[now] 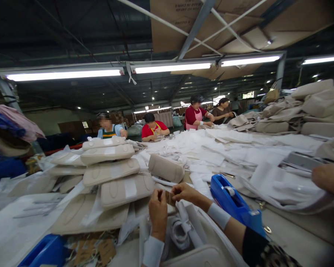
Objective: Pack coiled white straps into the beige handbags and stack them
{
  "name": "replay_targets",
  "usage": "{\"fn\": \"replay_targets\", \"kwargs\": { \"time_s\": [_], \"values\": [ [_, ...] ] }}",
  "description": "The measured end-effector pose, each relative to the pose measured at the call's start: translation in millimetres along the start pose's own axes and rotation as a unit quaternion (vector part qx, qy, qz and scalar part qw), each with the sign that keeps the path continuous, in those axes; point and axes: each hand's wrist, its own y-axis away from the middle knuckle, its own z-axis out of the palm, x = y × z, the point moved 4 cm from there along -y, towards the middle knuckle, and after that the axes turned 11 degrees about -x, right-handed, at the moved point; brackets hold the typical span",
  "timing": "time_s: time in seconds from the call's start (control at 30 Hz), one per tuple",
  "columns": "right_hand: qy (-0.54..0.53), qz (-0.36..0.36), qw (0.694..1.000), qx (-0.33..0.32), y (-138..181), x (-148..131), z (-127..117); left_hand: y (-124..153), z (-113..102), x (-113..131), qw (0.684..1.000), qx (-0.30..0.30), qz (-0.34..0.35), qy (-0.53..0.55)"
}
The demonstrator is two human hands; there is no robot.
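At the frame's lower centre, the left hand [158,213] and right hand [185,193] pinch a brown tag [169,198] between them, above a beige bag [204,256]. I'd use a light grip near its edges, leaving it flat and clear of the white wrap [179,233].

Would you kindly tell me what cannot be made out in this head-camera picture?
Brown card, head view: partly hidden by the left hand and right hand; any print is too small to read.
Brown tags, head view: any print is too small and blurred.
Blue object at lower left, head view: cut off by the bottom edge.
Another person's arm, head view: blurred, cut off by the right edge.
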Motion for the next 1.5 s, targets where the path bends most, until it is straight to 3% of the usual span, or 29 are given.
{"fn": "replay_targets", "kwargs": {
  "time_s": [0.23,0.4,0.6,0.83,1.03,1.17,1.3,1.5],
  "values": [
    [-0.015,-0.045,0.998,-0.032,9.9,-14.2,13.1,1.2,9.8,10.9,0.99,-0.125,0.04,0.051],
    [-0.048,-0.062,0.997,0.001,20.1,-16.3,20.3,-1.5,16.1,-7.1,0.989,-0.137,-0.035,0.032],
    [-0.05,-0.068,0.994,0.075,42.9,-25.4,15.4,-3.6,24.1,-24.3,0.985,-0.163,-0.053,-0.004],
    [-0.054,-0.083,0.979,0.179,74.9,-29.9,8.7,-2.7,26.8,-19.5,0.981,-0.184,-0.036,-0.043],
    [-0.047,-0.098,0.972,0.209,75.0,-42.3,18.6,5.3,28.4,-3.5,0.967,-0.244,0.02,-0.073],
    [-0.036,-0.098,0.969,0.223,70.6,-54.1,22.8,11.2,27.0,0.0,0.966,-0.239,0.012,-0.094],
    [-0.039,-0.054,0.953,0.295,61.9,-37.0,8.0,8.5,27.8,-8.4,0.971,-0.227,-0.022,-0.072],
    [0.016,0.037,0.921,0.387,60.8,-4.3,-30.5,-7.4,27.9,-32.9,0.976,-0.204,-0.066,0.043]
  ]
}}
